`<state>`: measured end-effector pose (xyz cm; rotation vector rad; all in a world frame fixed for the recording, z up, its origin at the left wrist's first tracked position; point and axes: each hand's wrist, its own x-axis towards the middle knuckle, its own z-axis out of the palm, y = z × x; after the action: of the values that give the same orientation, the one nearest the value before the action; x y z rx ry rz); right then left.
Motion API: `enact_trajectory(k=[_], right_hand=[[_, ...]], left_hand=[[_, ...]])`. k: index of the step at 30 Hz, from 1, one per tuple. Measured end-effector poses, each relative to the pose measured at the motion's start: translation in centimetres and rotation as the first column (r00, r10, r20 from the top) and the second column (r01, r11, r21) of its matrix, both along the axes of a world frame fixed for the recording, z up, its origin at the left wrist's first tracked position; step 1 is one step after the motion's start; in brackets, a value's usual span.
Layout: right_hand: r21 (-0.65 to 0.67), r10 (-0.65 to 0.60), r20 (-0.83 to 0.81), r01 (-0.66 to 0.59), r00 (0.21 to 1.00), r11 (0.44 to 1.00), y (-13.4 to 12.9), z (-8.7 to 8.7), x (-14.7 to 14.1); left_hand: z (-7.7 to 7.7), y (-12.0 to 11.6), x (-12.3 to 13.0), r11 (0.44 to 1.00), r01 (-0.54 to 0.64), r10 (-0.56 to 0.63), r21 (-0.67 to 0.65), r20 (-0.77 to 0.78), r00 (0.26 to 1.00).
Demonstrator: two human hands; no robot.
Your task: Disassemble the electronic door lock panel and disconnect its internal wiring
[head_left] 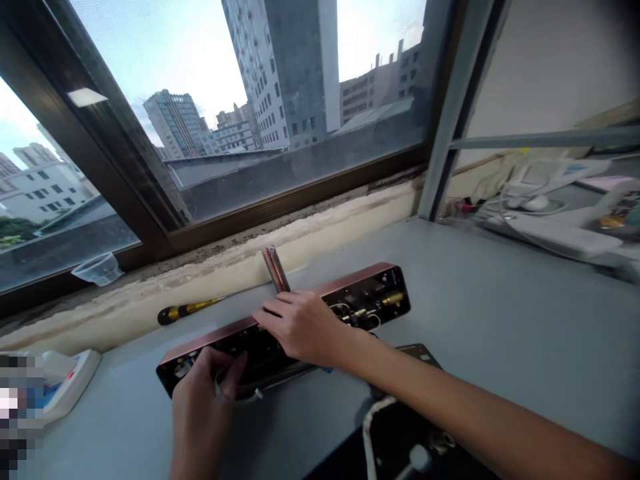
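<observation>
A long copper-coloured housing [357, 277] lies at a slant on the grey table, its black open side turned towards me. Inside its right end are a brass fitting [393, 299] and several thin wires. Near its middle, a copper-coloured tube [276, 269] sticks up behind the housing. My right hand [303, 327] is closed over the housing's upper edge beside this tube, hiding part of the interior. At the left end, my left hand [210, 387] has its fingers curled at the opening. A thin pale wire [253, 396] runs from between its thumb and fingers.
Behind the housing lies a yellow-and-black screwdriver [187, 309]. A black panel [400, 433] with a white cable [369, 433] sits at the lower right. On the windowsill stands a clear plastic cup [100, 269]. White devices and cables [555, 230] crowd the right side, past a metal post [440, 160].
</observation>
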<state>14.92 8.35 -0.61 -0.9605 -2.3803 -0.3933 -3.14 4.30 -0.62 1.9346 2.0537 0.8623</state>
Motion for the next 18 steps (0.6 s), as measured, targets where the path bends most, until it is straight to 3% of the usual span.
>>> enact_trajectory(k=[11, 18], right_hand=[[-0.037, -0.014, 0.01, 0.014, 1.0, 0.999, 0.0, 0.2, 0.1], [-0.009, -0.012, -0.009, 0.012, 1.0, 1.0, 0.1, -0.2, 0.1]], left_hand=[[0.4, 0.0, -0.3, 0.993, 0.097, -0.09, 0.069, -0.097, 0.991], [0.5, -0.5, -1.0, 0.992, 0.127, -0.126, 0.016, -0.062, 0.99]])
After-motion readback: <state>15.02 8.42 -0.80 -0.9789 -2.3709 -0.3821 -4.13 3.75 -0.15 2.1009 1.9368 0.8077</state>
